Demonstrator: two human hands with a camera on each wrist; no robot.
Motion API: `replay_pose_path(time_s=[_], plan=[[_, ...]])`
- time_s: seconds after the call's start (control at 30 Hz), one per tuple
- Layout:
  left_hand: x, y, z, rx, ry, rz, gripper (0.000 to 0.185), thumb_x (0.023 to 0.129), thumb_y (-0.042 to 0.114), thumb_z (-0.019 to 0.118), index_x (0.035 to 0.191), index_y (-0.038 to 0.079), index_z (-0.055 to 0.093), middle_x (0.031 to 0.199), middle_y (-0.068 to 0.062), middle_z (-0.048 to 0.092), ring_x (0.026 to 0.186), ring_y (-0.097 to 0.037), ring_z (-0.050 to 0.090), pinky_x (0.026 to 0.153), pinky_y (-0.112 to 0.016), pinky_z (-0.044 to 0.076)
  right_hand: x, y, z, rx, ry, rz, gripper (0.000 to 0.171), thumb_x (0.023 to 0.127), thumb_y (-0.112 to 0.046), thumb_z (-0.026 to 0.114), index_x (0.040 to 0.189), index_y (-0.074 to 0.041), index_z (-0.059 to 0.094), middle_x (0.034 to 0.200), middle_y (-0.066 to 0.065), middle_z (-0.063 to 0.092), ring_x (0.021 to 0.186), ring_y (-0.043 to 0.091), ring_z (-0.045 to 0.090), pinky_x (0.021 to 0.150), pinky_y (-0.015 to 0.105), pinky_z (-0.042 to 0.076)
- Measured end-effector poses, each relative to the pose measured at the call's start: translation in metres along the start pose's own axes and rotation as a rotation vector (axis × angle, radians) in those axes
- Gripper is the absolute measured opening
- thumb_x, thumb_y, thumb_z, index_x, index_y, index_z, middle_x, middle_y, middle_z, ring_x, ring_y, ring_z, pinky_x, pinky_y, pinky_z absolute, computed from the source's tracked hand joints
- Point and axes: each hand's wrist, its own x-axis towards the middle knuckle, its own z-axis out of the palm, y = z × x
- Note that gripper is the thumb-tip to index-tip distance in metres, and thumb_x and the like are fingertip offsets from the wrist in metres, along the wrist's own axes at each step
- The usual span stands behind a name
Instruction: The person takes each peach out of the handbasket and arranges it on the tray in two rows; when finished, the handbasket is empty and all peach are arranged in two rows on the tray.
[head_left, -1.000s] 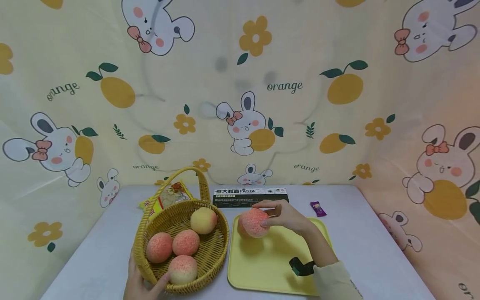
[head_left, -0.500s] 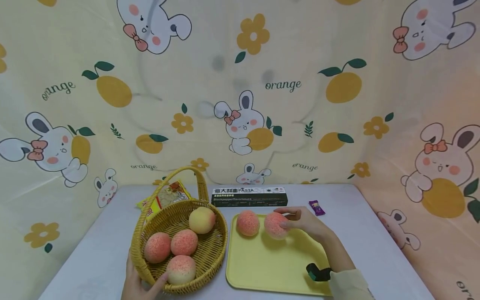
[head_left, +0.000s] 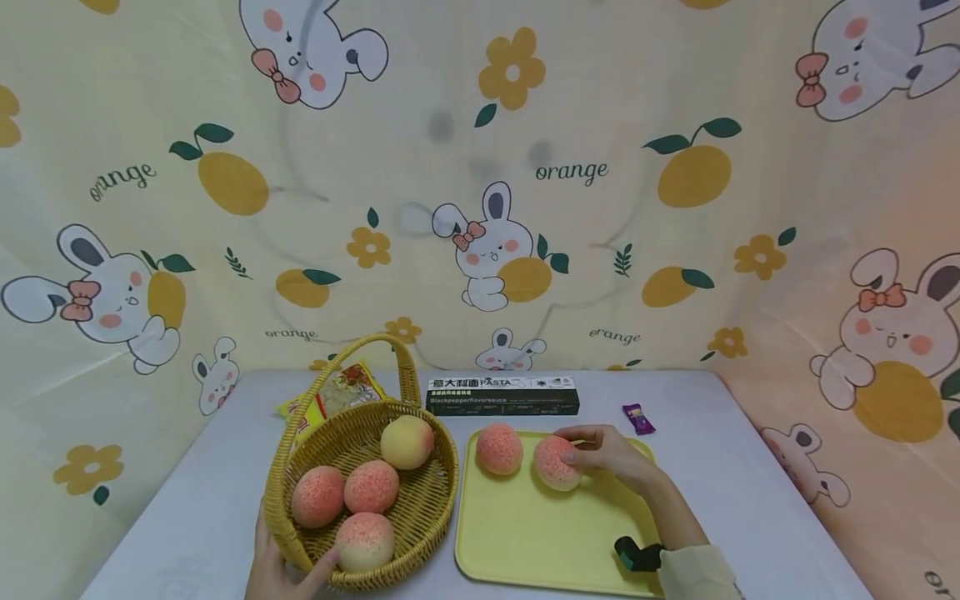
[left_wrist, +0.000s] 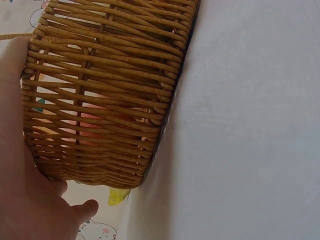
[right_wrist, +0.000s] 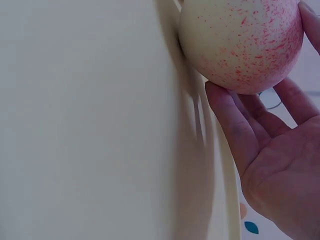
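Note:
A woven basket [head_left: 452,467] on the left holds several pink-speckled peaches [head_left: 371,485]. My left hand [head_left: 288,575] grips its near rim, with the thumb inside beside the nearest peach [head_left: 365,540]. In the left wrist view my palm [left_wrist: 25,200] lies against the basket wall [left_wrist: 105,85]. A yellow tray [head_left: 540,533] to the right carries two peaches. My right hand [head_left: 576,450] holds the right peach [head_left: 553,465], which rests on the tray close beside the other peach [head_left: 498,448]. In the right wrist view my fingers [right_wrist: 235,125] and thumb touch this peach [right_wrist: 240,40] on the tray [right_wrist: 90,125].
A dark pasta box [head_left: 502,395] lies behind the tray. A small purple sweet [head_left: 637,418] sits off the tray's far right corner, and a yellow snack packet [head_left: 337,392] is behind the basket. The pale table [head_left: 750,500] ends at a printed cloth backdrop.
My right hand carried its peach to the right and set it low on the tray beside the other peach. The left hand and basket have stayed put.

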Motion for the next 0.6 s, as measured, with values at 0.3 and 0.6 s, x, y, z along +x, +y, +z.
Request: replay_pose_path(time_s=[0.3, 0.6], plan=[[-0.0007, 0.0007, 0.0001, -0.002, -0.019, -0.005, 0.112, 0.081, 0.042, 0.082, 0.160, 0.006, 0.011, 0.161, -0.023, 0.001, 0.142, -0.048, 0.018, 0.103, -0.073, 0.027, 0.0033, 0.0018, -0.0005, -0.025, 0.036, 0.003, 0.056, 0.094, -0.027, 0.071, 0.138, 0.003, 0.055, 0.133, 0.019, 0.060, 0.115, 0.027, 0.059, 0.094, 0.034, 0.048], [-0.0019, -0.0004, 0.0009, -0.005, -0.019, -0.012, 0.115, 0.082, 0.041, 0.082, 0.161, 0.009, 0.004, 0.161, -0.024, 0.002, 0.141, -0.048, 0.020, 0.103, -0.072, 0.028, 0.0047, 0.0031, -0.0002, -0.008, 0.036, -0.050, 0.052, 0.096, -0.024, 0.069, 0.136, 0.006, 0.055, 0.133, 0.021, 0.060, 0.113, 0.020, 0.061, 0.092, 0.026, 0.048]])
